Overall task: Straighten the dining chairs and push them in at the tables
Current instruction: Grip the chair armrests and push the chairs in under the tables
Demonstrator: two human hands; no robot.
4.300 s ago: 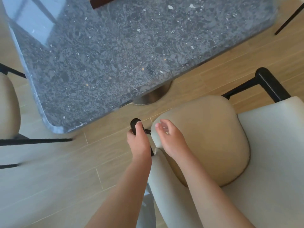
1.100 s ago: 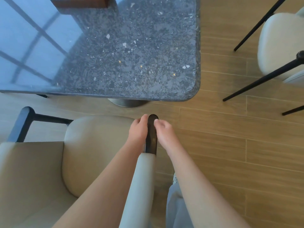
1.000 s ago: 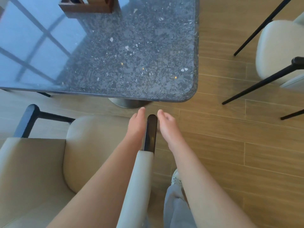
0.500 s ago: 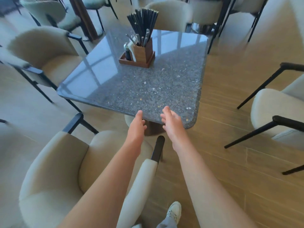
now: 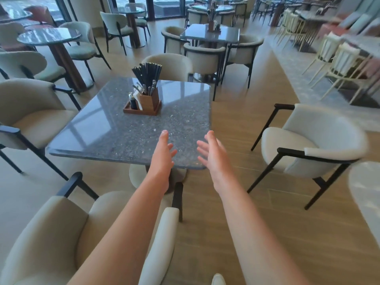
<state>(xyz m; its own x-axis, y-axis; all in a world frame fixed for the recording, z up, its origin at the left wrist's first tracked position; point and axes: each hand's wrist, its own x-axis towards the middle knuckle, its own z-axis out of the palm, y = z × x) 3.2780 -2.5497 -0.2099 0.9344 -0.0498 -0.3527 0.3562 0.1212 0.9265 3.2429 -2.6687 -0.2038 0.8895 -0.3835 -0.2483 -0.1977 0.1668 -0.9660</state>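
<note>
Both hands — left hand [image 5: 162, 153] and right hand [image 5: 211, 153] — are held out with fingers spread, nothing gripped, over the near edge of the stone desk [image 5: 115, 128]. Below the left forearm the near chair [image 5: 61, 233] is seen, untouched; another chair [image 5: 312, 145] is set apart to the right.

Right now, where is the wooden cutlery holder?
In the head view, the wooden cutlery holder stands on the square stone table, left of centre and toward its far side, beyond both open hands.
</note>
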